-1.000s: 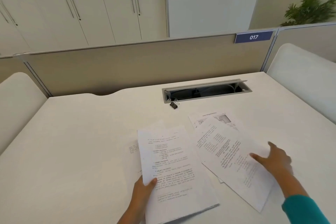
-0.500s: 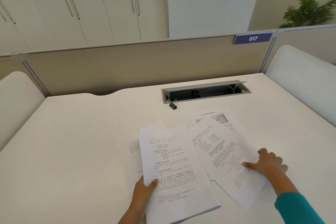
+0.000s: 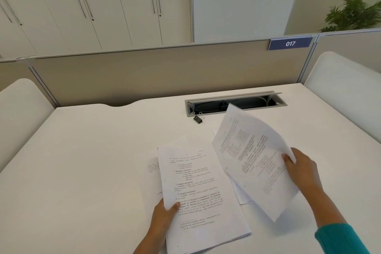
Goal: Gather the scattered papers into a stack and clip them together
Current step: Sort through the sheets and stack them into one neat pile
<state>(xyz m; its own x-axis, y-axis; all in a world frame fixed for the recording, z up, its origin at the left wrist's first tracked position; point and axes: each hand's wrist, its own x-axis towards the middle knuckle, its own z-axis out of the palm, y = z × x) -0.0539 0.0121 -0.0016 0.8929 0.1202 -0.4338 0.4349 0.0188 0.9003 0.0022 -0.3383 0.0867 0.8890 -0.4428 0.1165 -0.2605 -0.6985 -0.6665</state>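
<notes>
Near me, left hand [image 3: 162,215] grips the gathered stack [image 3: 201,198] at its near-left edge, thumb on top; the stack lies on the desk [image 3: 82,161] over a sheet [image 3: 153,167] poking out at left. Right hand [image 3: 302,171], pressing flat half a second ago, now pinches a loose sheet [image 3: 253,161] and has it lifted, tilted above another sheet [image 3: 242,195] on the desk. I read it as pickup done, transfer onto the stack next. Room: bare desk left and far. Binder clip [image 3: 198,119] sits well beyond, just beside the cable tray [image 3: 235,103]; the raised sheet's far corner overlaps the tray in view.
</notes>
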